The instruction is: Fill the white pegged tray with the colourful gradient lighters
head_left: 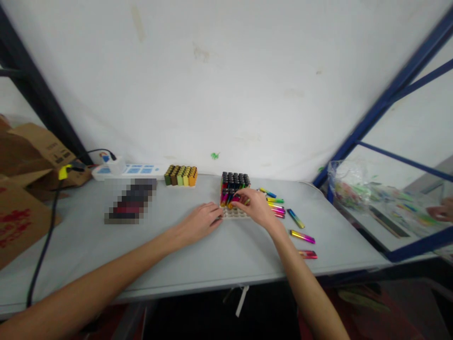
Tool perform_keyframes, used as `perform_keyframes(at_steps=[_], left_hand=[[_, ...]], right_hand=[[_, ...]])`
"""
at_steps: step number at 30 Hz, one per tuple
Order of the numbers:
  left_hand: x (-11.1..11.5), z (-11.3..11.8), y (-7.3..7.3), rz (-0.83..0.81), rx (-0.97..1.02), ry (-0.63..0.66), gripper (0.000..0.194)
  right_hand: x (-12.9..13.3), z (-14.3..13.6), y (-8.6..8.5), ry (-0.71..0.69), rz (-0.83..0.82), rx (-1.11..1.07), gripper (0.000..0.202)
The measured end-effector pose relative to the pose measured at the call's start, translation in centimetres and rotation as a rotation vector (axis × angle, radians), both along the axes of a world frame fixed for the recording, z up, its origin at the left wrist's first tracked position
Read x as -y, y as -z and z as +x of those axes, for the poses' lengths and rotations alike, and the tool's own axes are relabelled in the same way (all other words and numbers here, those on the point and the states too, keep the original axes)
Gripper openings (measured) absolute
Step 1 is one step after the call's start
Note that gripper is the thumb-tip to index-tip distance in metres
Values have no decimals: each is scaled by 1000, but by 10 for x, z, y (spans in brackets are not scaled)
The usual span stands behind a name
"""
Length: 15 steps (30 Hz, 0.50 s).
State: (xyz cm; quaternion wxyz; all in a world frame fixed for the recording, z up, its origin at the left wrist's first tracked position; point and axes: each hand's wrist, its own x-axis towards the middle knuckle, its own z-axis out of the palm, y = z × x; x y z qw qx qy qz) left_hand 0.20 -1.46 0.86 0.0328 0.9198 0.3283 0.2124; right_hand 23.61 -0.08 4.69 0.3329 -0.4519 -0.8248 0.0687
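Note:
A white lighter tray (pixel 236 213) with round holes stands mid-table, its back rows filled with upright lighters (pixel 235 179) with dark tops. My left hand (pixel 203 221) lies at the tray's left front edge, fingers together and curled against it. Over the tray, my right hand (pixel 255 204) pinches a shiny pink-and-yellow lighter (pixel 233 202) at the row in front of the standing ones. The fingers partly hide that lighter. Loose metallic lighters lie right of the tray, among them a yellow-pink one (pixel 302 236), a blue-yellow one (pixel 296 218) and a red one (pixel 307 254).
Another block of upright lighters (pixel 180 175) stands back left, beside a white power strip (pixel 136 170). A blurred-out dark object (pixel 132 200) lies in front. Cardboard boxes (pixel 21 212) and a black cable (pixel 49 245) are at left. Blue frame bars (pixel 371 118) and another person's hand (pixel 440 212) are at right.

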Motion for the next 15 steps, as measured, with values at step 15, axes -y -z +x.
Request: perform_keyframes(at_steps=[15], left_hand=[[-5,-1,2,-13,-19,26,16]], right_hand=[[1,-17,22,-118,-20,-170,27]])
